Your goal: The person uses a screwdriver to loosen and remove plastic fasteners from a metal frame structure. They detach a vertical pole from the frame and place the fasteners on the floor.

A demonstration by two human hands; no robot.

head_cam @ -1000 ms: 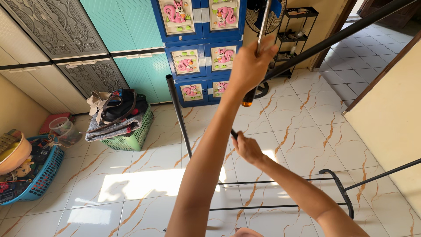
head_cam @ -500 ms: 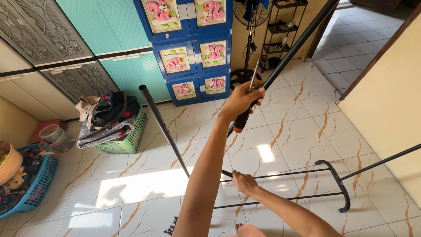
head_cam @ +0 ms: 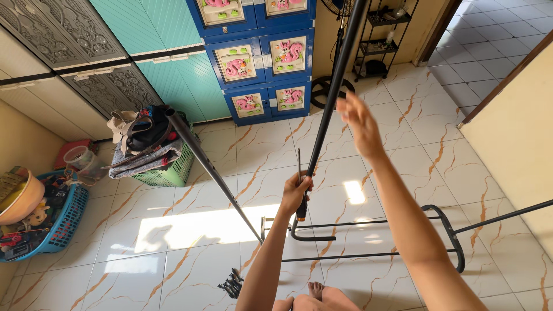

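Left hand: the left hand was clenched around a screwdriver and the black pole together, at the middle of the view, low on the pole.
Screwdriver: thin metal shaft pointing up above the fist, orange-and-black handle end showing below it; it lay alongside the pole.
Right hand: the right hand was released, fingers spread, palm toward the pole, just right of it and higher than the left hand. Contact with the pole could not be told.
Black pole: long, dark, tilted, running from the fist up and to the right out of the top edge.
Second pole: another black pole leaned to the left, its open top end near the green basket, its foot at the rack base.
Rack base: black metal bars lying on the tiled floor, near and right, with a curved end piece.
Left side: green basket heaped with bags and cloth; a blue basket of mixed items at the far left edge.
Far side: blue drawer cabinet with cartoon panels, teal and grey cupboards to its left, a fan stand and a black wire shelf to its right.
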